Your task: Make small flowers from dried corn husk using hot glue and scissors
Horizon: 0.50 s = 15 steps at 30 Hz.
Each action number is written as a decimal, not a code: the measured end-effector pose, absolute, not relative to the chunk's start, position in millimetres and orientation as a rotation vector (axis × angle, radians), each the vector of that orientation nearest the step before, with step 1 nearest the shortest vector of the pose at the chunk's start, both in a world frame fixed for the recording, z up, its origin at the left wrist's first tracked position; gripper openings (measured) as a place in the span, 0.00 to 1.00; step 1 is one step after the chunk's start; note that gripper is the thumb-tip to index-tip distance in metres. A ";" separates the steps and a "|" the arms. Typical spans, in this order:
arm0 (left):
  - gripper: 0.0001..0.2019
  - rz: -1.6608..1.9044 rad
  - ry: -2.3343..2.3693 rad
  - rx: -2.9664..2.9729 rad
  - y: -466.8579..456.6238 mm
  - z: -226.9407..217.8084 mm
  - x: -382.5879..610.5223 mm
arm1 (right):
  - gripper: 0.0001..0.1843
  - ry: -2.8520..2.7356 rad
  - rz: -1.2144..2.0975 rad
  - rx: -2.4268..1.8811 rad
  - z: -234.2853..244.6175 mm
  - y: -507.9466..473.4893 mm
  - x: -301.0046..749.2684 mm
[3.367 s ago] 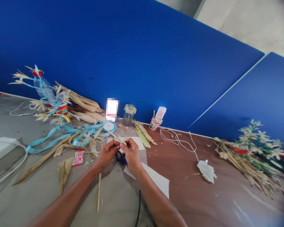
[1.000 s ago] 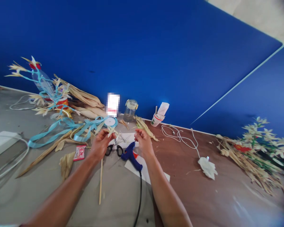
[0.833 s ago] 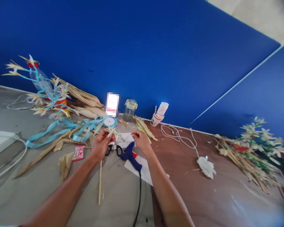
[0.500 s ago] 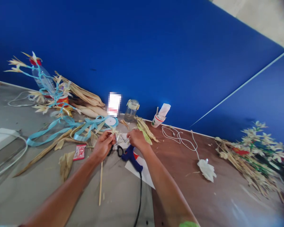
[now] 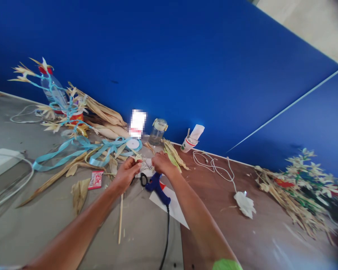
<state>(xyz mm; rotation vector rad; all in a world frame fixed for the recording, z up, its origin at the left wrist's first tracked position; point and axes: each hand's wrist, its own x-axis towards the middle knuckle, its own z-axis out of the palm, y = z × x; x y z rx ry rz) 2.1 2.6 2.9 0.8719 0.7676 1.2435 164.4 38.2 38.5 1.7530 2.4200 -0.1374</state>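
The left hand (image 5: 126,172) pinches a small, pale, star-shaped husk flower (image 5: 138,157) above the grey counter (image 5: 146,236). Whether the right hand's (image 5: 165,164) grip, beside thin dark wires (image 5: 146,164), holds anything cannot be told.

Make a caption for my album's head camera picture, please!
The left hand holds a small pale flower; the right hand is near a blue glue gun.

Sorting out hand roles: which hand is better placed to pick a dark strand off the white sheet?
Likely the right hand: it is beside the thin dark strands, though whether it grips one is unclear. The left hand holds a small pale flower-like piece.
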 end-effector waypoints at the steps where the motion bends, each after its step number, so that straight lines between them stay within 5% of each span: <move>1: 0.10 1.244 0.768 0.886 2.9 1.9 1.8 | 0.13 2.425 -0.145 1.745 38.5 38.5 164.0; 15: 0.12 1.184 0.868 1.033 8.2 -14.1 2.5 | 0.12 2.482 -0.200 1.763 55.4 31.1 175.7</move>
